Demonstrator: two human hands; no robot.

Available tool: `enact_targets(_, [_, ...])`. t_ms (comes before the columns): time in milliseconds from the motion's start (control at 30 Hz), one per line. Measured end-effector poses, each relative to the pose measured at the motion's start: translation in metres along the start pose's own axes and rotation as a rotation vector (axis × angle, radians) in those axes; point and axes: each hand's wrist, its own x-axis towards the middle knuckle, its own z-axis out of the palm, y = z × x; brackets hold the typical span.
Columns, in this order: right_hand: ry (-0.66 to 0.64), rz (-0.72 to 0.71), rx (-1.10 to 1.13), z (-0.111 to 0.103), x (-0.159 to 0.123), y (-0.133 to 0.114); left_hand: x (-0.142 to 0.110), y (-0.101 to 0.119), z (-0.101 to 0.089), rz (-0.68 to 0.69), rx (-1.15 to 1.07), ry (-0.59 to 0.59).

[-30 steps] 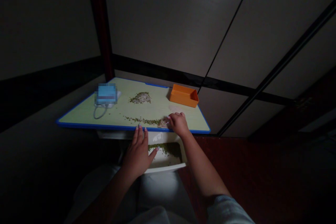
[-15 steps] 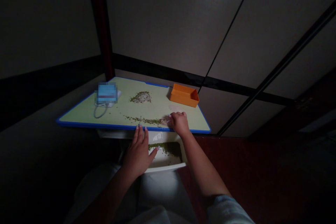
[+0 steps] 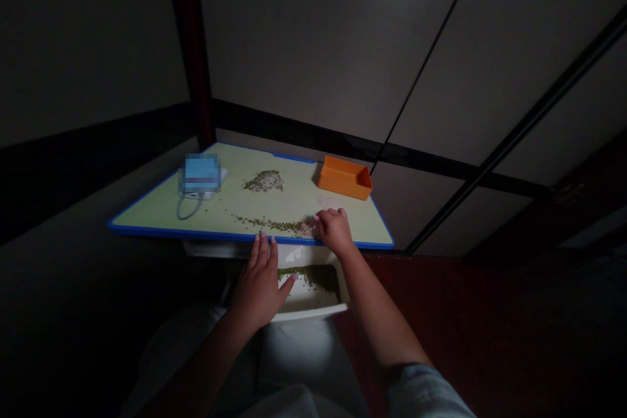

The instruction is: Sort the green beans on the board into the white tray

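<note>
My left hand (image 3: 259, 287) has its fingers stretched out, the fingertips at the blue front edge of the pale green tabletop (image 3: 230, 208) and the thumb over an open drawer-like white bin (image 3: 311, 315). Small green beans or seeds lie in that bin. On the tabletop my right hand (image 3: 334, 230) is curled with its fingers closed; what they hold, if anything, is hidden. Beside its fingertips lies a small pale pinkish heap (image 3: 307, 227). From there a thin scatter of green grains (image 3: 274, 225) runs left along the front edge.
Farther back on the table is a pile of mixed whitish and green grains (image 3: 265, 181). An orange rectangular box (image 3: 344, 178) stands at the back right. A blurred-out device (image 3: 200, 174) with a grey cable sits at the left. Panelled walls close in behind the table.
Both hands hold nearly the same places as before. The whole view has shifted very slightly; the grains and containers look unchanged.
</note>
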Motion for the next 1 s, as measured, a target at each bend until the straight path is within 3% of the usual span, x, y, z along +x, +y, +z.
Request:
enact_targets(700, [-0.011,-0.033,0.053,0.004,0.005,-0.008,0.000,0.000,0.000,-0.001,0.003,-0.008])
enact_targets(833, [0.048,0.091,0.035,0.002,0.003,0.008,0.000,-0.001,0.002,0.008,0.016,0.004])
enact_targets(1000, [0.062,0.363,0.015,0.000,0.000,0.033,0.000,-0.003,0.003,0.027,0.009,0.020])
